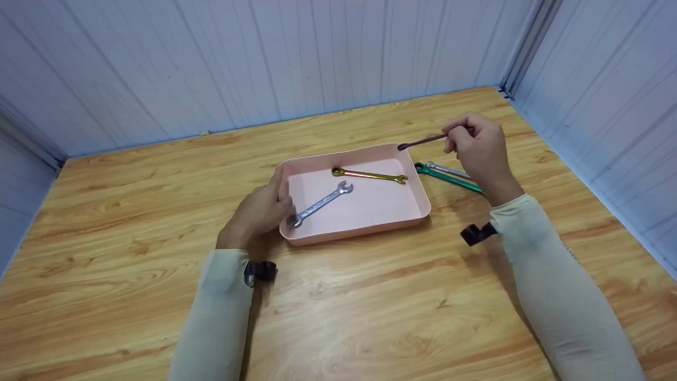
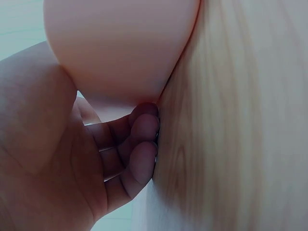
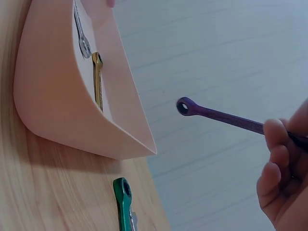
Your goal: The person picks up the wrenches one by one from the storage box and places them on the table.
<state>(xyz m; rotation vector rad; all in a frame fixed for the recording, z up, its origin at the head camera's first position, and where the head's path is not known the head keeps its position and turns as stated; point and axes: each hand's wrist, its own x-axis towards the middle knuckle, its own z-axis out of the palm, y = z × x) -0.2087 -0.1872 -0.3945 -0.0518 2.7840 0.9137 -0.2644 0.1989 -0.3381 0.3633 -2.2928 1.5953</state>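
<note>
Head view: right grip point(image 1: 480, 151) pinches purple wrench point(image 1: 429, 140), ring end point(image 1: 402, 146) leftward; left grip point(image 1: 259, 210) holds tray point(image 1: 375, 206).

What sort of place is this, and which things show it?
Probably a small work booth: panelled walls on three sides of a table, with wrenches in and beside a tray.

Pale walls point(image 1: 338, 58) (faintly streaked) border a wood-grain tabletop point(image 1: 359, 312).

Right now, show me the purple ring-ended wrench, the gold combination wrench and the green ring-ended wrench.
Purple ring-ended wrench point(image 3: 231, 119), right wrist view: exposed part of its shaft.
Gold combination wrench point(image 1: 370, 175), head view: middle of its shaft.
Green ring-ended wrench point(image 1: 451, 180), head view: middle of its visible shaft.
</note>
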